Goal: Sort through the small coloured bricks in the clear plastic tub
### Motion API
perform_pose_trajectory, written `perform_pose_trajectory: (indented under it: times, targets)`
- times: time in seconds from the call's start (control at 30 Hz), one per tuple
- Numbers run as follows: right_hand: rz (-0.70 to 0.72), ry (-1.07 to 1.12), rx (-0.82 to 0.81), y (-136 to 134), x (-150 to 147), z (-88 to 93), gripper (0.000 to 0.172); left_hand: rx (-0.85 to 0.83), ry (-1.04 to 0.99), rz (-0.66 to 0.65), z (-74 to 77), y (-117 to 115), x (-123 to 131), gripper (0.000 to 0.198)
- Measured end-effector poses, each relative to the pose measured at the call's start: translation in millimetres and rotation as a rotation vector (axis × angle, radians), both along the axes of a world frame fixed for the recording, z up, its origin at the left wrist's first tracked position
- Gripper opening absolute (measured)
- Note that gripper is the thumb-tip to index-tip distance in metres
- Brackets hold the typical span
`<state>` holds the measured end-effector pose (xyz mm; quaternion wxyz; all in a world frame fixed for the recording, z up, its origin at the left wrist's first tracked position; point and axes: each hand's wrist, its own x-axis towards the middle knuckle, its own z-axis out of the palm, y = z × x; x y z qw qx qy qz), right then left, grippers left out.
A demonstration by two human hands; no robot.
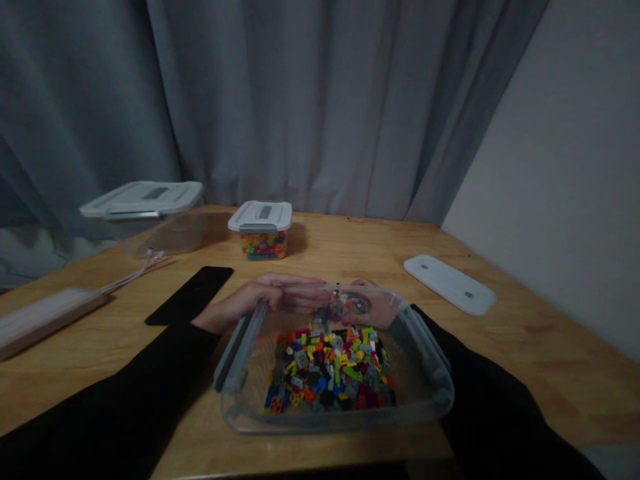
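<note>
A clear plastic box (417,383) lies in front of me, its top uncovered, with a heap of small colourful building bricks (333,370) inside. Both my black-sleeved arms reach around it. My left hand (280,293) holds the box at the far left rim, thumb bent and fingers stretched along the outside of the far wall. Through that wall I see part of my right hand (380,308), holding the box's far right side; its fingers are mostly hidden. More brick colours show on the far wall between the hands; whether they are a reflection, I cannot tell.
A white lid (450,283) lies on the wooden table (540,360) to the right. Further back stand a small lidded box of bricks (264,233) and a larger lidded box (150,213). A black phone-like slab (187,300) and a white power strip (50,317) with cord lie left.
</note>
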<state>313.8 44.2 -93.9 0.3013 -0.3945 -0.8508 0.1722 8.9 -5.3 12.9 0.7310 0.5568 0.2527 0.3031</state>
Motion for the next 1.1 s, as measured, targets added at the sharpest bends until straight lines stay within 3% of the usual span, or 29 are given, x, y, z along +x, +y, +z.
perform_pose_trajectory:
  times: [0.27, 0.47, 0.73, 1.1]
  targets:
    - [-0.032, -0.029, 0.079, 6.2, 4.7, -4.1, 0.052, 0.064, 0.015, -0.092, -3.4, 11.2, -6.7, 0.074]
    - [-0.025, -0.022, 0.091, 5.0, 7.2, -2.4, 0.036, 0.039, 0.023, -0.053, -6.4, 12.3, -8.5, 0.076]
    - [-0.097, -0.008, 0.066, 3.0, 5.1, -1.7, 0.030, 0.040, 0.006, -0.010, -7.2, 11.4, -6.6, 0.069]
    - [-0.080, -0.063, 0.143, 9.7, 10.1, -5.2, 0.027, 0.036, -0.016, -0.015, -8.8, 13.5, -5.4, 0.068]
